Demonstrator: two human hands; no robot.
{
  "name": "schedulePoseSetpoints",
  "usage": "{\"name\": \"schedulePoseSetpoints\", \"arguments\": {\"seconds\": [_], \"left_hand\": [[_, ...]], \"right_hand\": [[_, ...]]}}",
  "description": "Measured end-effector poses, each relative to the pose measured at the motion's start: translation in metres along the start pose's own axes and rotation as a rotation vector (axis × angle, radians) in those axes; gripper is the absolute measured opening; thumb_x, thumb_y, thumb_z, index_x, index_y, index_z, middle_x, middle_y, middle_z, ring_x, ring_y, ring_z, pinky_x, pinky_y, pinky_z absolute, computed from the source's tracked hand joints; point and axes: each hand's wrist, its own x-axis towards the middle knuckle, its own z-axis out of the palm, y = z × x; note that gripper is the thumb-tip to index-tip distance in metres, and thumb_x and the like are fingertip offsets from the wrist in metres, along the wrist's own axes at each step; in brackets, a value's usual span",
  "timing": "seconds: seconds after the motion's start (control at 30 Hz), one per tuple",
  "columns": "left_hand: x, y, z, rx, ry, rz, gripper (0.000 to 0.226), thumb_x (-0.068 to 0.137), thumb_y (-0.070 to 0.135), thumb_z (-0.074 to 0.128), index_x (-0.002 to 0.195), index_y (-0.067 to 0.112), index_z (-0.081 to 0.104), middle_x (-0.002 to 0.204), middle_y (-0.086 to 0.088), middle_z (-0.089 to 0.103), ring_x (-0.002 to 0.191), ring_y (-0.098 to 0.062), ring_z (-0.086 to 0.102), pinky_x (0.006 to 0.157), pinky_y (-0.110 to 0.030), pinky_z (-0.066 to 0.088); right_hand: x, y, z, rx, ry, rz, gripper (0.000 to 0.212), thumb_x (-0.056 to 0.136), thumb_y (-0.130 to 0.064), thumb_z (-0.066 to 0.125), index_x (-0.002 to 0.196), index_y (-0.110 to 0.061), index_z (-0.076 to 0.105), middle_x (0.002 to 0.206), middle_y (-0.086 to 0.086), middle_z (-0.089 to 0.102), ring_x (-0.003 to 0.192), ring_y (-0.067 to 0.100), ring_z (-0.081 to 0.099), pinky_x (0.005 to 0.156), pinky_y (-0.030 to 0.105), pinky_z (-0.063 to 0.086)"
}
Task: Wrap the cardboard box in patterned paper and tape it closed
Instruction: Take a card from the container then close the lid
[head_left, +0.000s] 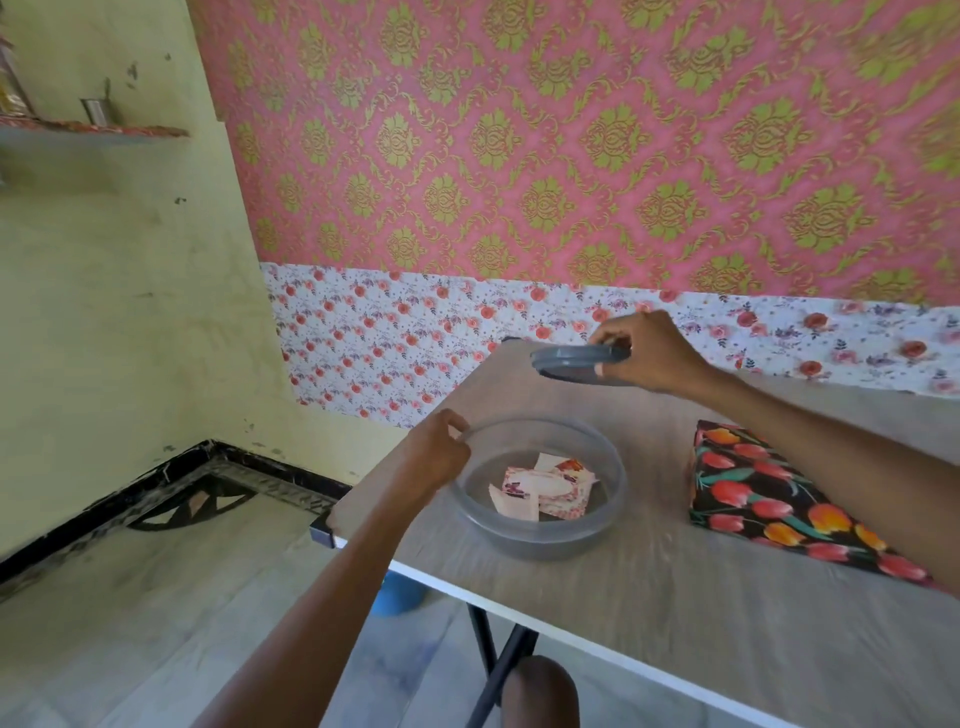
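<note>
Wrapped box (769, 493) in tulip-patterned paper lies flat near table (675, 613) right edge. Left hand (436, 457) pinches rim of clear bowl (540, 535) holding paper scraps (540, 493), near left edge. Right hand (649, 348) grips grey lid (571, 361), raised above far edge.

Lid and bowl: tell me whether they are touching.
Apart. The head view shows the lid, pinched by the right hand, with bare table visible between it and the bowl.

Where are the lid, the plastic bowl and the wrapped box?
lid (569, 359): head view, grey side edge.
plastic bowl (540, 540): head view, near wall.
wrapped box (769, 493): head view, tulip-patterned top face.
</note>
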Motion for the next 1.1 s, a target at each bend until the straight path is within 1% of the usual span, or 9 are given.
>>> {"name": "schedulePoseSetpoints", "arguments": {"seconds": [0.1,0.2,0.27,0.37,0.47,0.63,0.77,0.9,1.1], "left_hand": [[-0.005,0.002,0.001,0.435,0.204,0.196,0.051,0.083,0.003,0.065,0.127,0.024,0.051,0.129,-0.005,0.046,0.116,-0.024,0.045,0.093,-0.032,0.044],[-0.009,0.007,0.001,0.688,0.323,0.56,0.042,0.085,0.007,0.07,0.12,0.029,0.061,0.131,0.005,0.048,0.116,-0.016,0.035,0.09,-0.025,0.022],[-0.01,0.01,0.001,0.724,0.154,0.722,0.037,0.086,0.007,0.071,0.115,0.03,0.067,0.126,0.008,0.058,0.11,-0.012,0.041,0.094,-0.022,0.029],[-0.008,0.015,0.002,0.662,-0.108,0.767,0.045,0.084,0.0,0.071,0.119,0.027,0.068,0.123,0.005,0.065,0.109,-0.012,0.053,0.098,-0.028,0.047],[-0.006,0.021,0.003,0.647,-0.297,0.801,0.048,0.083,0.005,0.074,0.123,0.03,0.065,0.125,0.005,0.062,0.11,-0.013,0.052,0.1,-0.027,0.042],[-0.004,0.028,0.011,0.698,-0.357,0.815,0.026,0.085,0.026,0.076,0.11,0.029,0.073,0.124,0.009,0.062,0.105,-0.007,0.051,0.099,-0.017,0.04],[-0.005,0.04,0.012,0.504,-0.261,0.684,0.019,0.086,0.028,0.075,0.103,0.022,0.073,0.106,0.007,0.068,0.088,-0.008,0.059,0.087,-0.026,0.051],[-0.011,0.06,0.01,0.211,-0.135,0.541,0.01,0.086,0.025,0.073,0.083,0.017,0.068,0.09,0.003,0.07,0.083,-0.015,0.066,0.081,-0.036,0.056],[-0.038,0.097,0.026,-0.372,-0.246,0.318,0.005,0.09,0.012,0.069,0.091,0.008,0.067,0.094,-0.009,0.073,0.081,-0.02,0.073,0.075,-0.031,0.059]], "right_hand": [[-0.006,0.015,0.025,-0.035,-0.046,-0.004,0.026,0.071,-0.003,0.082,0.095,-0.013,0.077,0.083,-0.001,0.072,0.072,0.007,0.063,0.07,0.02,0.051],[-0.01,0.028,0.045,-0.122,-0.194,0.021,0.027,0.069,0.0,0.078,0.077,-0.026,0.073,0.074,-0.011,0.067,0.072,0.004,0.063,0.073,0.027,0.053],[-0.012,0.034,0.056,-0.232,-0.313,0.033,0.028,0.071,-0.004,0.077,0.072,-0.031,0.069,0.075,-0.016,0.066,0.077,0.006,0.064,0.078,0.027,0.053],[-0.012,0.036,0.062,-0.307,-0.439,-0.018,0.018,0.077,-0.01,0.077,0.086,-0.025,0.076,0.088,-0.011,0.074,0.078,0.002,0.062,0.081,0.023,0.052],[-0.01,0.028,0.056,-0.316,-0.516,-0.038,0.02,0.08,-0.008,0.074,0.095,-0.022,0.078,0.094,-0.008,0.075,0.078,0.002,0.062,0.071,0.012,0.044],[-0.019,0.005,0.035,-0.171,-0.326,-0.022,0.017,0.086,-0.006,0.068,0.094,-0.016,0.078,0.093,-0.004,0.075,0.08,0.006,0.066,0.081,0.026,0.055],[-0.038,-0.022,0.019,-0.003,-0.225,-0.025,0.011,0.09,-0.013,0.068,0.09,-0.014,0.079,0.086,-0.005,0.075,0.075,0.0,0.066,0.07,0.01,0.047],[-0.062,-0.036,0.006,0.219,-0.145,0.045,0.009,0.09,-0.023,0.072,0.092,-0.015,0.077,0.081,-0.007,0.074,0.068,-0.001,0.067,0.07,0.016,0.052],[-0.091,-0.022,-0.012,0.296,0.143,0.045,0.005,0.081,-0.015,0.081,0.081,-0.02,0.078,0.074,-0.011,0.072,0.07,0.002,0.066,0.066,0.014,0.05]]}}
